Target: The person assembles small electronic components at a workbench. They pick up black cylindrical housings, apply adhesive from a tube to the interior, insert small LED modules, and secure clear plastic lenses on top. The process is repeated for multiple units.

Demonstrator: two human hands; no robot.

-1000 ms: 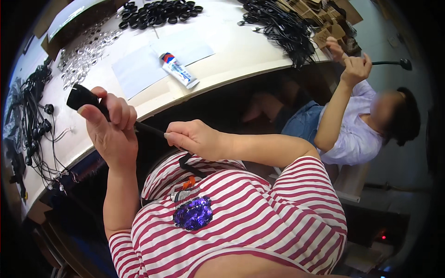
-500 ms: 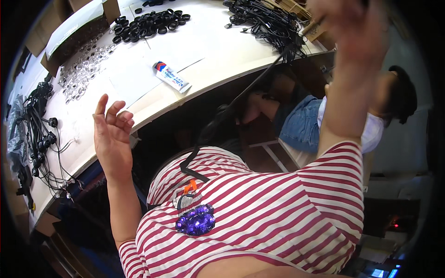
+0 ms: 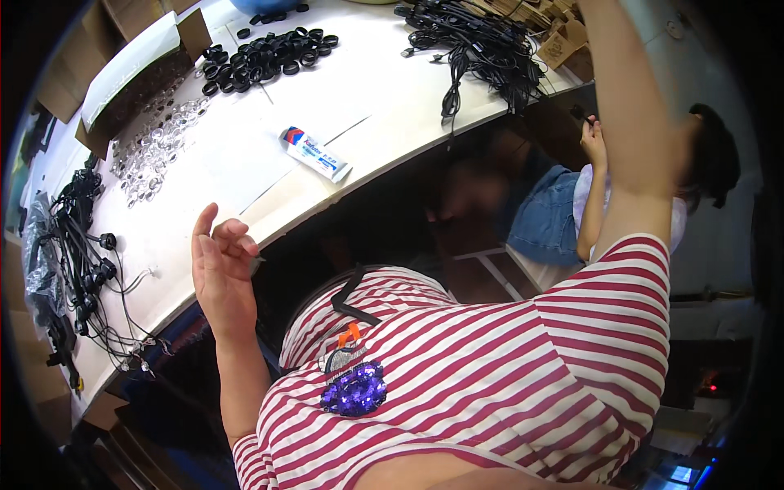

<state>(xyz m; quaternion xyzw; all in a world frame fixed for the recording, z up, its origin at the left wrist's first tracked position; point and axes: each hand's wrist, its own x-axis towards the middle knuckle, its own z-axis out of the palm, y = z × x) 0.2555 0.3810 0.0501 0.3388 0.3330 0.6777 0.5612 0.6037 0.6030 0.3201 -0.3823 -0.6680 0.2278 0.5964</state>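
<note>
My left hand [image 3: 224,278] is raised beside the near edge of the white table [image 3: 343,90], fingers apart and partly curled, with nothing visible in it. Nearest to it on the tabletop lies a white, blue and red tube [image 3: 316,153]. My right forearm [image 3: 633,106] stretches up past the top right edge, so that hand is out of sight. Below its reach a pile of black cables [image 3: 482,49] lies at the table's far right, one looped bundle hanging over the edge.
Black rings [image 3: 265,57] and small clear pieces [image 3: 155,151] lie farther back, by an open cardboard box [image 3: 135,82]. More black cables [image 3: 86,269] lie at the left. At right sits another person in denim shorts [image 3: 545,216], one hand [image 3: 594,143] raised.
My right hand has gone up out of the picture. A black cable strand stretching from the pile toward my lap no longer spans that gap. The whole view has shifted slightly.
</note>
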